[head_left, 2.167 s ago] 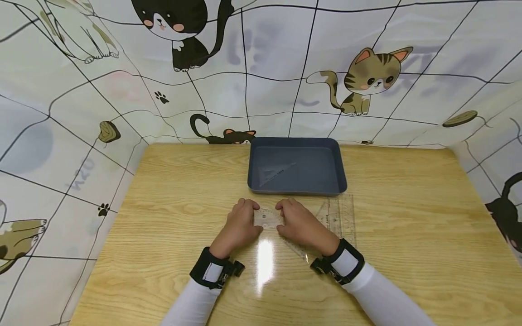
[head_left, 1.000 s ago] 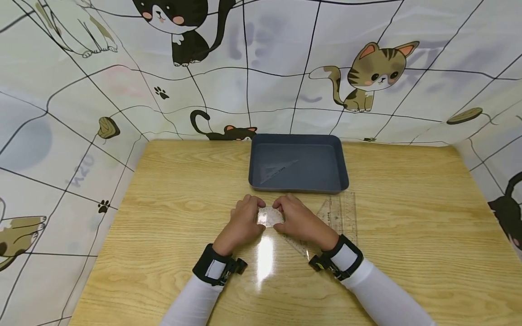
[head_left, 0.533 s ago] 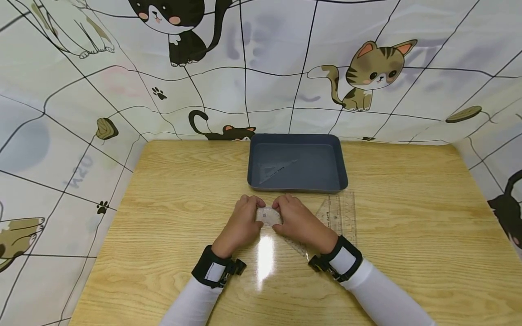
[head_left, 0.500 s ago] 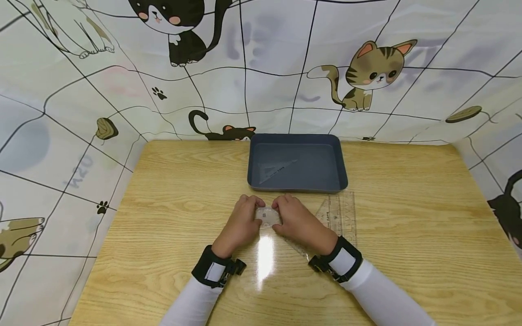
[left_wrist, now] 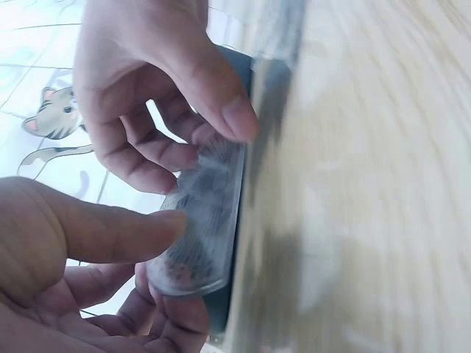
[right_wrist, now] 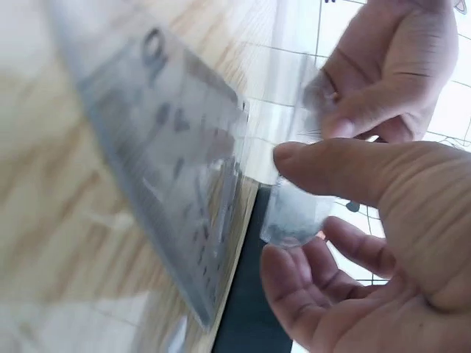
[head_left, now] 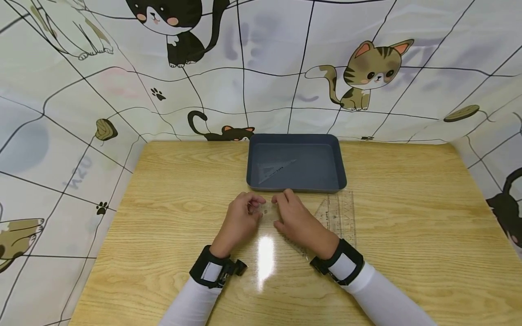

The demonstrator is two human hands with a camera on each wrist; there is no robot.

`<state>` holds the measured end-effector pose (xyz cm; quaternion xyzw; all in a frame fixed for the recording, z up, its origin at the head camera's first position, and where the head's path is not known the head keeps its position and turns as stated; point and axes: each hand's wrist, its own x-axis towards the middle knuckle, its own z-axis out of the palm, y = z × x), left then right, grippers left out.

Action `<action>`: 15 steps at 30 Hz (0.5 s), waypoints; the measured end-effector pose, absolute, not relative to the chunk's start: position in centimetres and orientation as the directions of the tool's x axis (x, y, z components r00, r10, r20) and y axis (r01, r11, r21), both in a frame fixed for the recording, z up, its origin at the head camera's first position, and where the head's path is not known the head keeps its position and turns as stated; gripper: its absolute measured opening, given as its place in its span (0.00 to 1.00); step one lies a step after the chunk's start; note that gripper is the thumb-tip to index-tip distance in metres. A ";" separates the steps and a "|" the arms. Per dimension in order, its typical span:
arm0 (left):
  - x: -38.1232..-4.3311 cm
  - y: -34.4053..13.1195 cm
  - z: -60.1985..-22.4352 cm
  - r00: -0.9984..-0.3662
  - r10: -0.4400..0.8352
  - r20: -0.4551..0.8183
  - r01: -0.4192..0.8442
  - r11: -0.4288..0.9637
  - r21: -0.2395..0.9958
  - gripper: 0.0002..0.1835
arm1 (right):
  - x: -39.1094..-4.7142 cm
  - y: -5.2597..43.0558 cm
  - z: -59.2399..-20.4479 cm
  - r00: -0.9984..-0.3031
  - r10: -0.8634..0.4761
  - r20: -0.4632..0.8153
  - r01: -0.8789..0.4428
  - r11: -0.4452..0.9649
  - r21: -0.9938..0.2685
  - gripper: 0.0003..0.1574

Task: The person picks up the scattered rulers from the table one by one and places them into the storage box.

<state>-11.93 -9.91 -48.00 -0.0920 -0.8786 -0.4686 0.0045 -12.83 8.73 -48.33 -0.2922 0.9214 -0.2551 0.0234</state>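
Observation:
A clear plastic protractor is up between the two hands, in front of the tray. My left hand pinches one end of it, with the thumb on its face and fingers behind in the left wrist view. My right hand is at the other end with thumb and fingers spread apart, fingertips close to the protractor's edge. A clear set square lies on the table by the right hand, which partly hides it in the head view.
A dark blue-grey tray stands at the table's back, with a clear triangular set square inside. Clear rulers lie right of the right hand, overlapping the set square there. Cat-patterned sheeting borders the wooden table.
Both hands were pinching the protractor's ends; the right hand's thumb and fingers have now spread. The protractor has changed its tilt and looks fainter. Tray and rulers have stayed put.

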 end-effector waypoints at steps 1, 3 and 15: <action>-11.9 -9.9 -47.8 -0.984 0.149 0.100 0.164 0.520 0.838 0.15 | -12.8 8.8 -48.2 -0.828 -0.548 0.118 -0.530 0.697 -0.483 0.30; -11.9 -9.8 -47.4 -0.985 0.136 0.105 0.157 0.475 0.866 0.14 | -12.8 8.9 -48.0 -0.826 -0.544 0.148 -0.541 0.689 -0.483 0.30; -12.1 -9.6 -45.6 -0.991 0.077 0.107 0.128 0.376 0.918 0.10 | -12.7 9.6 -47.1 -0.766 -0.566 0.305 -0.642 0.648 -0.409 0.34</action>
